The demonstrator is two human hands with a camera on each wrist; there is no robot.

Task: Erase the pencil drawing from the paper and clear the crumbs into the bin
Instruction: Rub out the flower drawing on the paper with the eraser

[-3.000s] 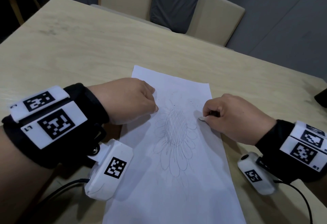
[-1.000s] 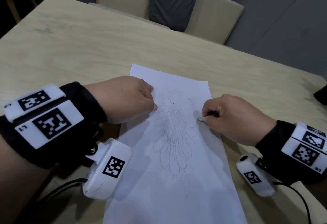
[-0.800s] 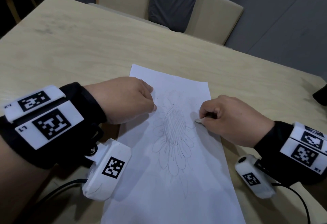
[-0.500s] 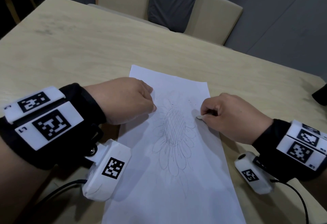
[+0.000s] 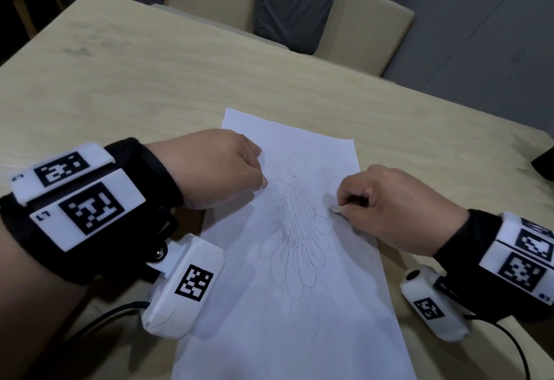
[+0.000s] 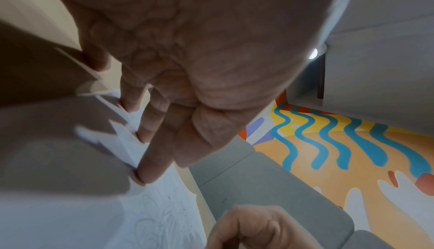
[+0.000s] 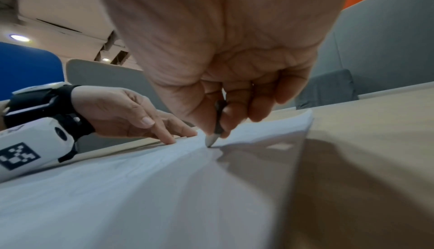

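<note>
A white paper [image 5: 293, 319] lies on the wooden table [image 5: 150, 79] with a pencil sunflower drawing [image 5: 296, 223] on it. My left hand [image 5: 221, 169] rests on the paper's upper left edge, straight fingertips [image 6: 145, 171] pressing it down. My right hand [image 5: 386, 202] pinches a thin eraser stick [image 7: 212, 138] with a dark body. Its pale tip [image 5: 335, 209] touches the paper just right of the hatched flower centre. A few dark crumbs [image 5: 322, 169] lie on the paper [image 7: 117, 188] above the flower. No bin is in view.
Two beige chairs [image 5: 368, 19] stand at the table's far side with a dark cushion between them. A dark object [image 5: 544, 163] sits at the right edge of the table. Cables trail from both wrist cameras near the front edge.
My right hand has shifted slightly back and forth beside the flower centre with the eraser tip on the paper. The left hand has stayed in place.
</note>
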